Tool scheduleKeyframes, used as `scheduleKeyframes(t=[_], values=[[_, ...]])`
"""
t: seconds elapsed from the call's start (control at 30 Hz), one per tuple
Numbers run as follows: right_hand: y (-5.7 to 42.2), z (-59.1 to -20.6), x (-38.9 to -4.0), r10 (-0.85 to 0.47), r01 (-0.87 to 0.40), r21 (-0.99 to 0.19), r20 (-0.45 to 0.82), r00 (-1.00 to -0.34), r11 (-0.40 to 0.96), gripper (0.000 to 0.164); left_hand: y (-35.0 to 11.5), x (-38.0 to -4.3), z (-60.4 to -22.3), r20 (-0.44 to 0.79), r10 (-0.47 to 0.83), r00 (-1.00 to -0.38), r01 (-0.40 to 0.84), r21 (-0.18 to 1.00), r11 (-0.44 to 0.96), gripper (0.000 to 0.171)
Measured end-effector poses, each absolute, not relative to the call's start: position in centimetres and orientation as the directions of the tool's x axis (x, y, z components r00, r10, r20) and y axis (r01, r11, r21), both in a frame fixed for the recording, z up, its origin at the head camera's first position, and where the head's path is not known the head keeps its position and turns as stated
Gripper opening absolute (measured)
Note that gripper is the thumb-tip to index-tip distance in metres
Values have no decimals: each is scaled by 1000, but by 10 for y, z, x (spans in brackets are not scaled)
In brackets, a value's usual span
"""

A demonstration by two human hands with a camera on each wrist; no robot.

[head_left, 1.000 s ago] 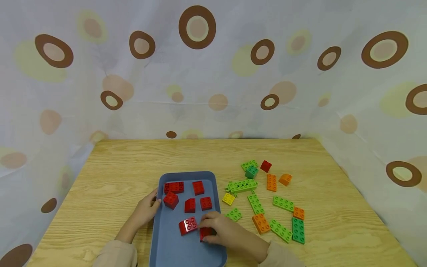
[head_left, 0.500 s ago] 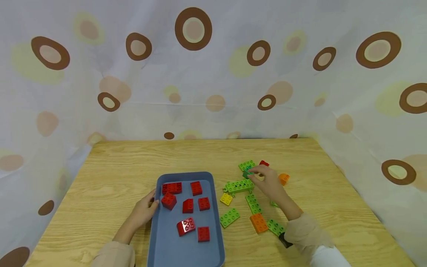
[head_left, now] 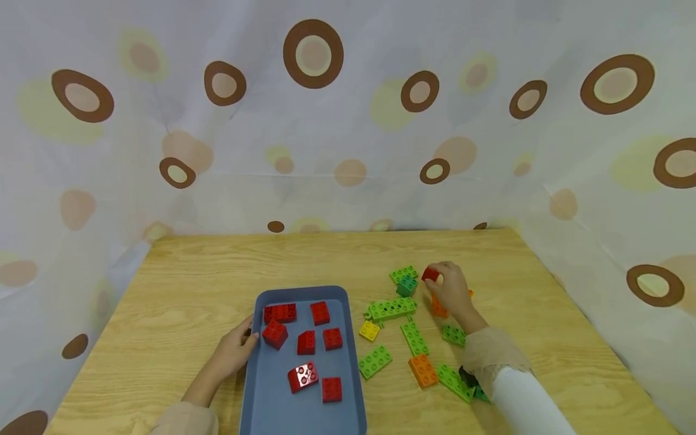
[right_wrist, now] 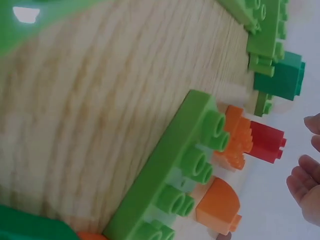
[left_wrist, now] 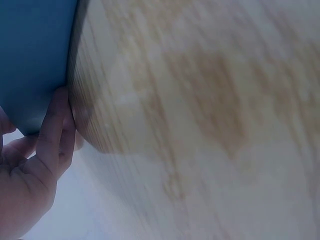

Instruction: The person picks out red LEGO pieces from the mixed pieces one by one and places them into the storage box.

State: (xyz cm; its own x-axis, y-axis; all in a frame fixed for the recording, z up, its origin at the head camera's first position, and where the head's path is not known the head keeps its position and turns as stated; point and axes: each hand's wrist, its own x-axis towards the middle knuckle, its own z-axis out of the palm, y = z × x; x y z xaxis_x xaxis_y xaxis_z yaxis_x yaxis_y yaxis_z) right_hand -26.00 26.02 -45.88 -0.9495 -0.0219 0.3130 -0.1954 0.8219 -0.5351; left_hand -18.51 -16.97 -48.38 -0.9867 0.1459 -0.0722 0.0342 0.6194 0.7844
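In the head view my left hand (head_left: 235, 347) holds the left rim of a blue-grey tray (head_left: 250, 386), thumb over the edge. The left wrist view has its fingers (left_wrist: 50, 130) against the tray's outer side. My right hand (head_left: 451, 290) reaches to a red toy brick (head_left: 431, 274) at the back right of the table. Its thumb and fingers overlap that brick in the head view. Seen from the right wrist, the fingertips are spread apart, close beside the red brick (right_wrist: 267, 142). Several red bricks (head_left: 331, 389) lie in the tray.
Right of the tray lie a green car-like base (head_left: 391, 309), a dark green brick (head_left: 406, 285), a yellow brick (head_left: 369, 330), orange bricks (head_left: 423, 370) and flat green bricks (head_left: 375, 361). The right sleeve hides some pieces. A patterned curtain (head_left: 348, 199) stands behind the table.
My right hand has left a red brick in the tray, moved right and away over the loose bricks, and come to the red brick at the back. The left hand stays at the tray.
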Motion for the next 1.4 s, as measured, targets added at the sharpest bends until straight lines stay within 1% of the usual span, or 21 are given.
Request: scheduleKeyframes(t=[0.1,0.23,0.4,0.73,0.9,1.03,1.27,1.4], values=[[263,-466,-267,-18,-178,-522,297,-955,834,37,-171,-182,-484,-71,147,-987,36,783,620,49],[268,-471,-273,-10,-125,-506,225,-974,853,40,-170,-180,-485,-55,152,-987,51,785,618,48],[270,-472,-279,-11,-79,-478,142,-990,875,40,-169,-178,-486,-39,150,-988,62,785,617,47],[271,-472,-283,-22,-69,-441,112,-994,895,34,-169,-177,-486,-32,142,-989,64,783,618,46],[271,-474,-283,-28,-86,-432,140,-990,898,31,-169,-178,-486,-40,143,-989,59,780,622,47],[272,-471,-281,-39,-120,-434,190,-981,893,29,-169,-179,-486,-48,144,-988,54,777,627,47],[269,-449,-272,-56,-194,-505,276,-959,841,31,-167,-179,-485,-42,150,-988,60,784,618,47],[258,-435,-267,-100,-275,-499,348,-932,822,31,-167,-180,-484,-42,150,-988,59,789,611,47]])
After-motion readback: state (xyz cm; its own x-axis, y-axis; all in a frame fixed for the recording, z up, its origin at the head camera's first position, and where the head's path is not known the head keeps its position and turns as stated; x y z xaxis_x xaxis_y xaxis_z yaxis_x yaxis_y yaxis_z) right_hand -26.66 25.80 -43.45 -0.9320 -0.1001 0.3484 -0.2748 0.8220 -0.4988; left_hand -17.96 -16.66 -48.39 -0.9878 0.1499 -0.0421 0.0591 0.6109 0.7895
